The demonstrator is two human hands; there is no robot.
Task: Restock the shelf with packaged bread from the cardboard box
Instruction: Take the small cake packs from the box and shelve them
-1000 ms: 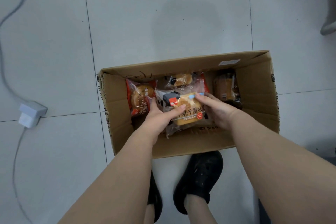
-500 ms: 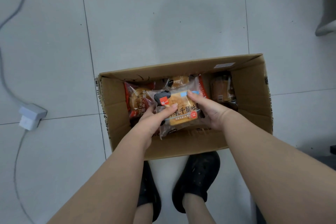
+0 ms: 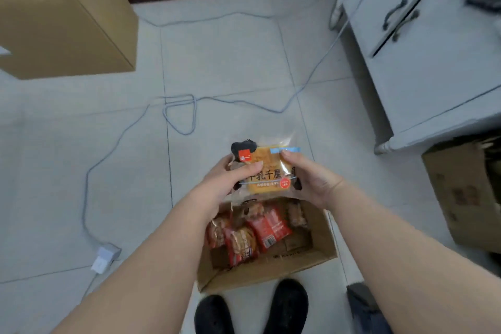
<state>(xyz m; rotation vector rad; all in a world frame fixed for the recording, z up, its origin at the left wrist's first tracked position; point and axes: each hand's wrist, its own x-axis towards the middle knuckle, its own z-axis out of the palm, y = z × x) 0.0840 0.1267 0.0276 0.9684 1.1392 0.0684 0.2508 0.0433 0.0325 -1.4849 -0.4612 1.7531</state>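
Both hands hold a clear packet of yellow sliced bread (image 3: 267, 168) above the open cardboard box (image 3: 271, 271) on the floor. My left hand (image 3: 227, 183) grips the packet's left side, thumb across its front. My right hand (image 3: 311, 179) grips its right side, thumb on the upper right corner. Inside the box lie several more bread packets, among them red-wrapped ones (image 3: 267, 228) and round buns (image 3: 242, 244). No shelf is in view.
A grey-white cabinet (image 3: 423, 43) with two handles stands at the right. A second cardboard box (image 3: 466, 192) sits below it, and a large box (image 3: 62, 22) at the upper left. A cable (image 3: 179, 114) and a white power adapter (image 3: 104, 257) lie on the tiled floor. My black shoes (image 3: 284, 306) are by the box.
Both hands have lifted the bread packet up out of the box. The view has tilted up and forward, bringing the cabinet, the wall base and other boxes into sight.
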